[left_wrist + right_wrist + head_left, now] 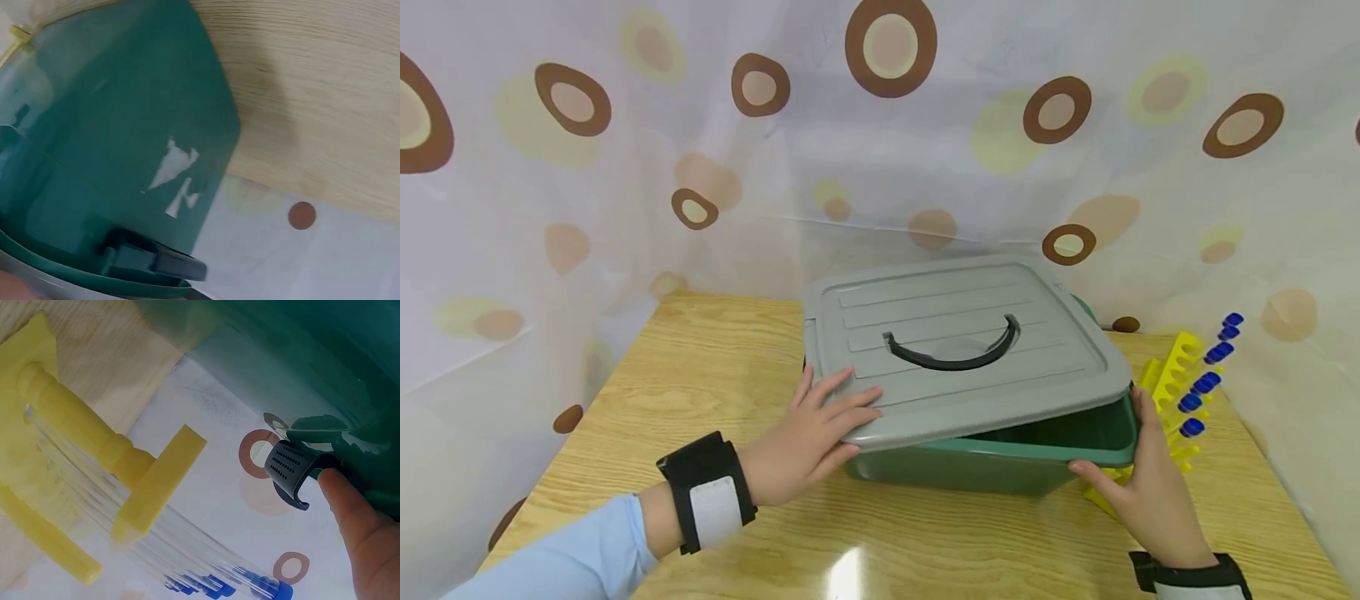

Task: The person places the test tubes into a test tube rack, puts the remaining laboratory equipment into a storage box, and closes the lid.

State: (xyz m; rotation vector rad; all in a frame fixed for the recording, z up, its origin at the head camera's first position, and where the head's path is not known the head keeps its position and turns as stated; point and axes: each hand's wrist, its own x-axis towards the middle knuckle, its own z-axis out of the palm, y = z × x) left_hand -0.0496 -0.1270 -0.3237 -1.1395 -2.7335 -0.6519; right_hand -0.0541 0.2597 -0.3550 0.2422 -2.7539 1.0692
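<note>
A green plastic storage box (955, 473) stands on the table under a grey lid (940, 308) with a black carry handle (953, 364). The lid sits askew, its right front corner raised above the box rim, leaving a dark gap. My left hand (808, 437) rests on the lid's left front corner, fingers spread over the top and thumb at the front edge. At the box's right front corner, my right hand (1153, 492) holds the rim, thumb on the front side. A fingertip touches a black side latch (290, 469) in the right wrist view. Another latch (169, 259) shows in the left wrist view.
Close to the box's right side stands a yellow test tube rack (1176, 371), with clear tubes topped by blue caps (1206, 383). Wooden tabletop (715, 367) extends left and in front. A patterned curtain (820, 167) hangs behind the table.
</note>
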